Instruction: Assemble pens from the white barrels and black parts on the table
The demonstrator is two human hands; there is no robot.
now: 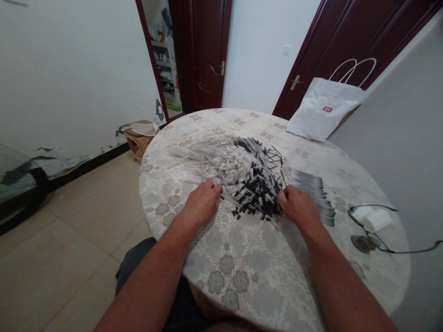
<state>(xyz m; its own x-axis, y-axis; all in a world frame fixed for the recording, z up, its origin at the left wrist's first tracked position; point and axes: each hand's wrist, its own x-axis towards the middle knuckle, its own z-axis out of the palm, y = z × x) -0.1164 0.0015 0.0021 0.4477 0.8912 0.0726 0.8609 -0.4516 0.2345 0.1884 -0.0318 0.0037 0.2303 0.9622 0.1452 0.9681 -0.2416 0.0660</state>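
Observation:
A heap of loose pen-like parts covers the middle of the table: long whitish tubes (187, 152), short white pieces (238, 159) and small black caps (258, 196). My left hand (204, 201) rests at the near left edge of the heap, fingers curled together beside some tubes; what they pinch is hidden. At the heap's right edge my right hand (298, 203) is closed, its fingertips by the black caps, and its grip cannot be made out. Thin dark-ended sticks (273, 159) lie behind the caps. Just right of my right hand is a neat row of clear, dark-tipped pens (316, 189).
The round table has a patterned cloth (226, 276). Eyeglasses (377, 235), a white roll (378, 220) and a small dark round object (362, 243) lie at the right. A white paper bag (325, 106) stands at the back right. A stool (138, 133) is beyond the left edge.

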